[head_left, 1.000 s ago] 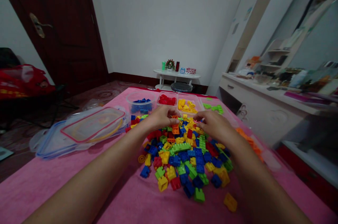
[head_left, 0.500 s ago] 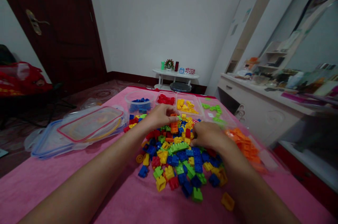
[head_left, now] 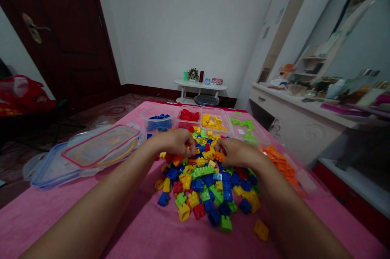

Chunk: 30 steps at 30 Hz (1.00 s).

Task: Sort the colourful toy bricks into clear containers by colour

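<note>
A pile of mixed toy building bricks [head_left: 201, 186] in red, blue, yellow, green and orange lies in front of me. My left hand [head_left: 180, 143] is over the far left of the pile with its fingers curled in; what they hold is mostly hidden, though a bit of orange shows by them. An orange building brick [head_left: 219, 156] is at the fingertips of my right hand [head_left: 234, 151], which is closed over the pile's right side. Between the hands lie yellow, red and blue bricks.
Behind the pile stand containers of blue bricks [head_left: 160, 124], red bricks [head_left: 189, 116], yellow bricks [head_left: 213, 122] and green bricks [head_left: 245, 127]. Orange bricks [head_left: 280, 163] fill a clear box at right. Stacked lids [head_left: 100, 149] lie at left on the pink cloth [head_left: 128, 226].
My left hand has drawn back left, and the orange brick it held is now largely out of sight. An orange brick now shows at my right fingertips. The view has shifted slightly.
</note>
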Motion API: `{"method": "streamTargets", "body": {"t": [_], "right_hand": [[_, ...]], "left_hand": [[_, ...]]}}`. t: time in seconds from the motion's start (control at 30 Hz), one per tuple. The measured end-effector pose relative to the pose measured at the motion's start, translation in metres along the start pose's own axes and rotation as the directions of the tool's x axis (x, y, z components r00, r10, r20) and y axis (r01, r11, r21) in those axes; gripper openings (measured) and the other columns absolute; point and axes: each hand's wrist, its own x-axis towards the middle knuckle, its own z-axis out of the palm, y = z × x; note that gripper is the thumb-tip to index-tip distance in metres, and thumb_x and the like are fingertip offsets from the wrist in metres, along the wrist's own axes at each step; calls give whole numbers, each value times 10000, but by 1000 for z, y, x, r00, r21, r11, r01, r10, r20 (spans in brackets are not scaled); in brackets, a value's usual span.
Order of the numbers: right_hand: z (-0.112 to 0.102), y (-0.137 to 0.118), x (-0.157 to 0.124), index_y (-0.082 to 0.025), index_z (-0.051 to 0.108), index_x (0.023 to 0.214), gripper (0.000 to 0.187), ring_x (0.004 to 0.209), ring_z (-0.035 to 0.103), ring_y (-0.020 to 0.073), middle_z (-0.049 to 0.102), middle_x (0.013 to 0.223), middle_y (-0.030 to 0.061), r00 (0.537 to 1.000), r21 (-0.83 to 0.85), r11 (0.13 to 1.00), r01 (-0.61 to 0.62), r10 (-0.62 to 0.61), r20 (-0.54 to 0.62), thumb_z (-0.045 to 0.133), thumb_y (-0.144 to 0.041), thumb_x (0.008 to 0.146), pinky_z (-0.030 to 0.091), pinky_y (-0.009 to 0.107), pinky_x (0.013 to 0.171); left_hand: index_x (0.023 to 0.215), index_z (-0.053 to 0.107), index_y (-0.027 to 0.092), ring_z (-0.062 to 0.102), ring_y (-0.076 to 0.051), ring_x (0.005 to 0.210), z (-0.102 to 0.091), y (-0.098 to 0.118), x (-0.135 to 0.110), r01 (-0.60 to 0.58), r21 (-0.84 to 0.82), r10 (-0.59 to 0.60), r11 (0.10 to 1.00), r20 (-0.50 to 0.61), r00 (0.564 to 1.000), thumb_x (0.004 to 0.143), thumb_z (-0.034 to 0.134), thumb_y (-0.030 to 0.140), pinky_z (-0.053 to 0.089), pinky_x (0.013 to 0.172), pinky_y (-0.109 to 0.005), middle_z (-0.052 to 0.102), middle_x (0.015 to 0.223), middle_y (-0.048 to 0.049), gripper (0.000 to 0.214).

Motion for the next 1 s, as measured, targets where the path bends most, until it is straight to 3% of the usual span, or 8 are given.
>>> {"method": "streamTargets", "body": {"t": [0.17,0.3,0.43,0.57,0.67,0.83,0.9,1.0], "right_hand": [[8,18,10,-210,596,897,342,714,554,151,632,845,14,992,131,984,118,-110,-70,612,-155,560,350,226,569],[9,21,14,-198,613,885,311,713,551,148,633,842,18,980,181,976,119,-87,-177,583,-137,581,364,230,593],[9,18,17,-195,621,963,378,711,545,147,631,847,21,951,284,951,123,-31,-308,600,-128,591,374,228,586],[5,9,20,-161,617,973,389,684,542,135,621,818,21,904,447,876,181,31,-426,615,-111,588,400,228,580],[2,-3,19,-147,591,925,355,661,556,120,610,816,12,886,656,710,258,98,-454,593,-89,575,425,221,566],[7,-26,16,-164,562,920,335,566,571,111,609,714,-17,947,931,257,259,121,-297,689,-243,620,436,209,487],[11,-33,15,-157,586,870,317,510,541,89,604,646,-25,955,949,158,272,80,-287,722,-318,633,434,202,480],[16,-36,17,-148,597,770,297,471,511,68,595,592,-30,943,947,92,309,99,-318,759,-344,616,429,185,470]], "left_hand": [[798,745,214,627,-203,689,10,27,-4,131,371,-104,920,-91,990,603,680,295,434,560,-238,704,752,-52,220],[855,724,166,651,-295,818,25,46,1,209,547,-133,810,-176,975,633,665,257,500,665,-339,698,835,-141,247],[896,706,109,656,-294,792,35,50,4,254,568,-127,783,-253,959,673,579,177,498,653,-351,687,843,-184,265],[758,711,111,600,-210,619,22,37,3,214,421,-99,882,-277,956,631,592,234,417,536,-263,653,679,-111,213],[653,693,116,457,-106,482,4,22,1,152,146,-100,978,-315,944,662,555,291,303,459,-206,528,512,-11,223],[646,687,120,362,-74,472,-3,13,4,-9,-169,-50,986,-345,937,687,539,326,255,438,-190,445,486,36,257],[635,684,124,344,-70,463,2,15,6,-64,-200,-6,978,-329,944,694,536,322,246,433,-191,436,481,39,255],[676,700,125,372,-69,471,7,16,9,-125,-257,39,958,-316,948,710,559,328,273,441,-186,492,506,31,250]]}}
